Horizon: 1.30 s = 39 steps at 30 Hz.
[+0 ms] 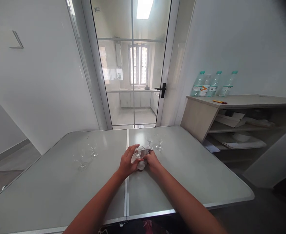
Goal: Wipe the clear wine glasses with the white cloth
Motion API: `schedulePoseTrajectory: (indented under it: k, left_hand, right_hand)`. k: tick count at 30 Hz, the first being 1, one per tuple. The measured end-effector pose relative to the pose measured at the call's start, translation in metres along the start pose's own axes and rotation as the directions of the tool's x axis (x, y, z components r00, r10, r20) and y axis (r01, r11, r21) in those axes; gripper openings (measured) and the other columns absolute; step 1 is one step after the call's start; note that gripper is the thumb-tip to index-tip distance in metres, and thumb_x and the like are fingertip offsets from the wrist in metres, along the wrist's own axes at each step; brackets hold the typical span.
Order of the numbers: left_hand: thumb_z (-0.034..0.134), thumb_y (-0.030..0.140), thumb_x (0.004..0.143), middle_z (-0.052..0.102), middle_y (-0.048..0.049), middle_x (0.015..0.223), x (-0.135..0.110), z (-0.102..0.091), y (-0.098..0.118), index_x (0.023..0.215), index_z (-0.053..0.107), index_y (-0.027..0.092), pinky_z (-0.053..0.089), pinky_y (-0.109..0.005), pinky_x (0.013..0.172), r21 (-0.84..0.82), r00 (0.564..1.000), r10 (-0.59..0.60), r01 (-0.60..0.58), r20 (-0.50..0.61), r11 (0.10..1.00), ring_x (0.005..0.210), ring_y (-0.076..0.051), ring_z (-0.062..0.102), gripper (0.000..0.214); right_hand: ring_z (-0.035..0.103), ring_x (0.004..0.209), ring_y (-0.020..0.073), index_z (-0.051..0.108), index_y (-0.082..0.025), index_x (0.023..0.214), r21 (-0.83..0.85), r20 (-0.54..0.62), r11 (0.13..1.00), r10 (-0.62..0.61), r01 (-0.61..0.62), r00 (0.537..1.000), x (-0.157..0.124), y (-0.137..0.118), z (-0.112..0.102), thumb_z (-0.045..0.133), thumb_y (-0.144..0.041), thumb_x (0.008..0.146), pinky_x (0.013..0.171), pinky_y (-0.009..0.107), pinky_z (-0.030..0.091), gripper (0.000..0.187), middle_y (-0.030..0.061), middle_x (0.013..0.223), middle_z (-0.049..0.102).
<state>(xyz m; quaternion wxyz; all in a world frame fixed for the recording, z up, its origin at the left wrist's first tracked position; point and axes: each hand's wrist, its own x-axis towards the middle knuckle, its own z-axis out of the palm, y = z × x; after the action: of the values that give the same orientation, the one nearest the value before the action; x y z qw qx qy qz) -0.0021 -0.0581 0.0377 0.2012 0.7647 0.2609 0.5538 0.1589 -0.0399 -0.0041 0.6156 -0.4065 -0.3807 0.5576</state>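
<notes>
1. Left hand (128,161): thumb and fingers were curved apart around a small clear glass vessel with a round rim (139,152), clamped on its sides. One circular end faced the camera.
2. Right hand (153,160): fingers were closed on a crumpled greyish-white cloth (141,166), just right of the vessel. Whether these fingers also gripped the glass through the cloth, I could not tell.
3. Position of held vessel: between the two hands, above a pale grey-green tabletop with metal edging (206,175). The cloth bunched against its near right side and hung below it. Contact between cloth and tabletop could not be told.
4. Beyond the grip, slightly right: two clear stemmed glasses (159,145) stood upright, near each other, apart from the hands.
5. Left of the grip, well apart: two more clear stemmed glasses (83,166) stood upright, one farther away than the other.
6. Under the left hand and wrist: a straight metal seam (126,198) divided the tabletop.
7. Far right of the grip: a pale wood-toned shelf unit (200,115) carried clear plastic bottles with green caps (227,87).
8. Straight beyond the grip: a metal-framed glass door with a black handle (162,91).
</notes>
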Motion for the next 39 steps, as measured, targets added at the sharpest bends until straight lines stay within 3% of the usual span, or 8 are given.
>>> schedulePoseTrajectory:
  k: [3,6,11,15,17,21,27,39]
  left_hand:
    - [0.076,0.032,0.084,0.063,-0.0117,0.130,0.003,-0.004,-0.004,0.137,0.056,0.027,0.060,-0.044,0.095,0.071,0.998,0.013,-0.008,-0.063,0.997,0.119,-0.029,0.062,0.057]
    - [0.077,0.033,0.083,0.062,-0.0126,0.128,0.007,-0.007,-0.005,0.135,0.056,0.027,0.060,-0.042,0.088,0.139,0.979,-0.023,0.052,-0.202,0.989,0.119,-0.030,0.061,0.057]
    - [0.075,0.036,0.085,0.060,-0.0128,0.126,0.011,-0.006,-0.005,0.136,0.052,0.026,0.059,-0.038,0.080,0.163,0.953,-0.079,0.131,-0.292,0.978,0.115,-0.029,0.063,0.057]
    - [0.075,0.035,0.085,0.059,-0.0120,0.125,0.011,-0.006,-0.006,0.134,0.052,0.025,0.059,-0.037,0.079,0.174,0.934,-0.086,0.154,-0.347,0.973,0.113,-0.027,0.063,0.055]
    - [0.075,0.034,0.085,0.059,-0.0118,0.125,0.012,-0.006,-0.006,0.134,0.052,0.025,0.059,-0.037,0.080,0.165,0.925,-0.102,0.173,-0.367,0.971,0.113,-0.027,0.063,0.055]
    - [0.076,0.033,0.084,0.059,-0.0113,0.125,0.011,-0.007,-0.008,0.134,0.052,0.025,0.059,-0.038,0.080,0.155,0.914,-0.152,0.224,-0.375,0.962,0.113,-0.027,0.062,0.055]
    - [0.075,0.033,0.084,0.058,-0.0110,0.124,0.008,-0.004,-0.016,0.133,0.052,0.025,0.061,-0.038,0.076,0.189,0.923,-0.199,0.272,-0.330,0.944,0.110,-0.026,0.063,0.055]
    - [0.078,0.029,0.080,0.060,-0.0097,0.123,-0.001,0.009,-0.028,0.129,0.054,0.025,0.063,-0.034,0.068,0.099,0.934,-0.308,0.329,-0.180,0.939,0.106,-0.024,0.064,0.055]
  right_hand:
    - [0.066,0.082,0.0208,0.066,-0.019,0.100,-0.163,-0.163,0.984,-0.106,0.079,0.981,0.004,0.004,-0.005,0.076,-0.028,0.064,0.067,0.028,0.050,0.038,0.0045,0.095,0.073]
    - [0.060,0.073,0.0187,0.066,-0.021,0.087,-0.288,-0.209,0.953,-0.159,0.094,0.965,0.003,0.000,-0.007,0.075,-0.038,0.072,0.062,0.026,0.045,0.025,0.0014,0.079,0.069]
    - [0.056,0.068,0.0165,0.062,-0.020,0.065,-0.427,0.126,0.862,-0.243,0.274,0.962,-0.014,-0.020,0.005,0.074,-0.035,0.074,0.064,0.027,0.043,0.021,0.0009,0.073,0.064]
    - [0.052,0.057,0.0146,0.057,-0.021,0.068,-0.521,0.344,0.818,-0.062,0.245,0.937,-0.026,-0.024,0.011,0.065,-0.024,0.074,0.057,0.026,0.039,0.010,-0.0031,0.061,0.057]
    - [0.050,0.058,0.0138,0.056,-0.022,0.079,-0.626,0.400,0.708,-0.070,0.328,0.914,-0.029,-0.023,0.011,0.064,-0.017,0.069,0.057,0.025,0.036,0.014,-0.0054,0.064,0.055]
    - [0.060,0.079,0.0163,0.055,-0.025,0.113,-0.769,0.532,0.370,-0.084,0.522,0.843,-0.035,-0.024,0.011,0.057,-0.004,0.064,0.066,0.024,0.037,0.054,0.0001,0.101,0.064]
    - [0.067,0.082,0.0173,0.052,-0.038,0.138,-0.839,0.542,-0.010,0.070,0.544,0.838,-0.042,-0.029,0.016,0.059,-0.001,0.069,0.069,0.028,0.041,0.078,0.0055,0.158,0.036]
    - [0.072,0.089,0.0237,0.058,-0.026,0.132,-0.839,0.512,-0.142,0.121,0.525,0.851,-0.048,-0.027,0.021,0.052,-0.017,0.089,0.071,0.031,0.048,0.044,0.0080,0.137,0.062]
